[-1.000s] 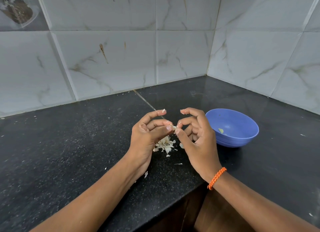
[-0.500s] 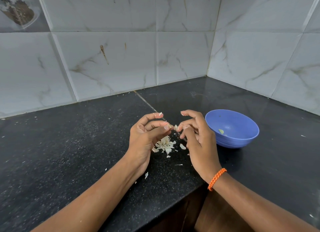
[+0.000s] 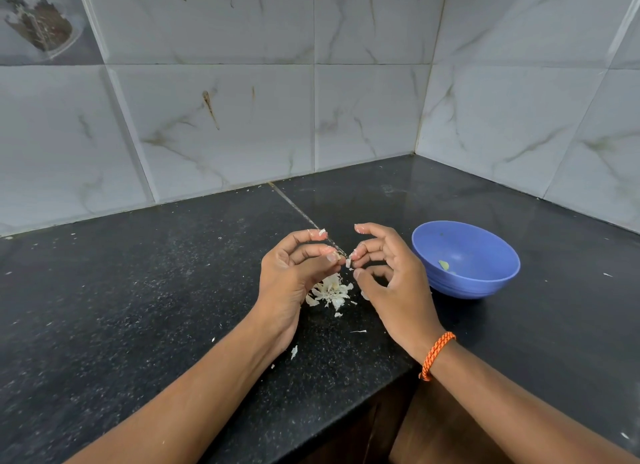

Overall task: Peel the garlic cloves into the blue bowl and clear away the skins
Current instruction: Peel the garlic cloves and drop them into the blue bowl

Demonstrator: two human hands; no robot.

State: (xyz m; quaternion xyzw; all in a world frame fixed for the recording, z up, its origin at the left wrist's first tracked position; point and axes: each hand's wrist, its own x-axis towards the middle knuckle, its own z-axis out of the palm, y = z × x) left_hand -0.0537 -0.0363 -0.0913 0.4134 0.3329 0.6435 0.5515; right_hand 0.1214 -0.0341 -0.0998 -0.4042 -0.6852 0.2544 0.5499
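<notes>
My left hand [image 3: 292, 273] and my right hand [image 3: 394, 287] meet fingertip to fingertip above the black counter. The left thumb and fingers pinch a small garlic clove [image 3: 337, 256], most of it hidden by the fingertips. The right fingertips pinch a white flake of skin [image 3: 348, 263] beside the clove. A heap of white garlic skins [image 3: 329, 293] lies on the counter just under the hands. The blue bowl [image 3: 498, 262] stands upright to the right of my right hand and holds a small greenish piece [image 3: 443, 264].
The black granite counter [image 3: 138, 307] fills a corner between two marble-tiled walls. Loose skin flakes [image 3: 294, 351] lie near my left wrist. The counter's front edge runs under my forearms. An orange bracelet [image 3: 435, 354] is on my right wrist.
My fingertips have drawn slightly apart, and a white flake now sits at the right fingertips. The bowl and the skin heap have not moved.
</notes>
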